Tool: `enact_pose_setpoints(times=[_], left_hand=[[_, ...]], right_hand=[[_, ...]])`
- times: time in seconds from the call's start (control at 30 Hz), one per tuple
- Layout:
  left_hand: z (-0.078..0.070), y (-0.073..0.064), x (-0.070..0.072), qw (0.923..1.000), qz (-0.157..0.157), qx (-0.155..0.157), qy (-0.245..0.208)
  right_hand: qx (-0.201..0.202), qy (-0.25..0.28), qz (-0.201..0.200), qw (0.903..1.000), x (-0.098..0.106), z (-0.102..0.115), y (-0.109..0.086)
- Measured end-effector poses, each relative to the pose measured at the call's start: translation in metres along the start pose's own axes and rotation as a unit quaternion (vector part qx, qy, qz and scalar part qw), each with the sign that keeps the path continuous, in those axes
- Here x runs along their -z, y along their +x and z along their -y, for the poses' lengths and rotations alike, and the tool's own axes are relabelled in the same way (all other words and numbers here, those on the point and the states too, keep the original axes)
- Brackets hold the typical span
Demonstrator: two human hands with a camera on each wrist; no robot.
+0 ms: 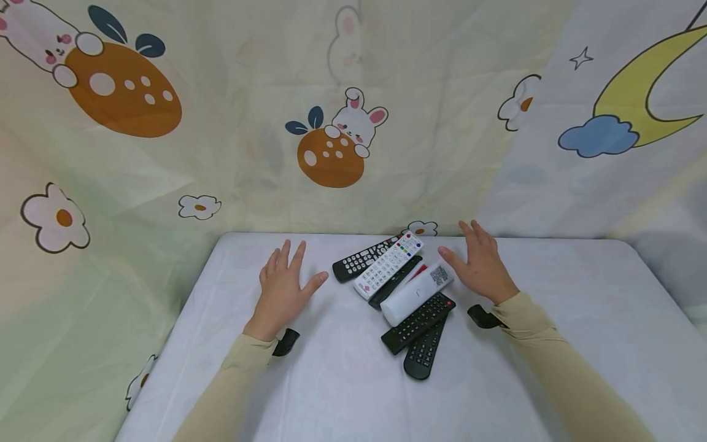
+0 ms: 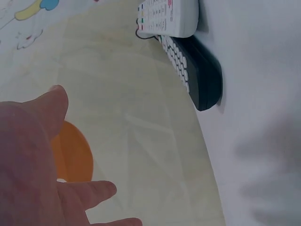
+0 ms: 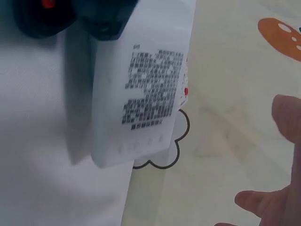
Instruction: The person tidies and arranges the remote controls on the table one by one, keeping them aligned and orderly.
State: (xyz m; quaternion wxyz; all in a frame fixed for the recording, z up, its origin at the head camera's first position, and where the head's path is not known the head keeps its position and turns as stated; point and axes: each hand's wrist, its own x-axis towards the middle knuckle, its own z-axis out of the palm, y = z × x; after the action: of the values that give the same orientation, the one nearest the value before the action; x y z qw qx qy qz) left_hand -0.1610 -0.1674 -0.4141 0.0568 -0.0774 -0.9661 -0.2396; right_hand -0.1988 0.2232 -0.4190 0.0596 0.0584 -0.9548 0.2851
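A loose pile of remote controls lies near the middle of the table. My left hand (image 1: 282,294), fingers spread, hovers to the left of it, nearest a black remote with pale buttons (image 1: 353,266). Across that one lies a white remote with coloured buttons (image 1: 389,265). Spread as well, my right hand (image 1: 483,265) is just right of a white remote bearing a printed code (image 1: 417,293), also large in the right wrist view. A slim black remote (image 1: 394,283) is partly covered between the white ones. Two black remotes (image 1: 418,323) (image 1: 425,351) overlap at the near end. Neither hand holds anything.
A white cloth covers the table (image 1: 331,380). Behind and at the left hangs a curtain (image 1: 243,153) printed with rabbits, flowers and a moon, meeting the table's back edge. Each wrist wears a black camera strap piece (image 1: 286,342).
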Motion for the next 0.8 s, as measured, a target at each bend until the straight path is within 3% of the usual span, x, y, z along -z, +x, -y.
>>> enact_pose_setpoints(times=[0.8], left_hand=[[-0.027,-0.005,-0.033,0.9986,0.006,-0.020,-0.048]], right_hand=[[0.004,0.046,0.026,0.9986,-0.020,0.016,0.011]])
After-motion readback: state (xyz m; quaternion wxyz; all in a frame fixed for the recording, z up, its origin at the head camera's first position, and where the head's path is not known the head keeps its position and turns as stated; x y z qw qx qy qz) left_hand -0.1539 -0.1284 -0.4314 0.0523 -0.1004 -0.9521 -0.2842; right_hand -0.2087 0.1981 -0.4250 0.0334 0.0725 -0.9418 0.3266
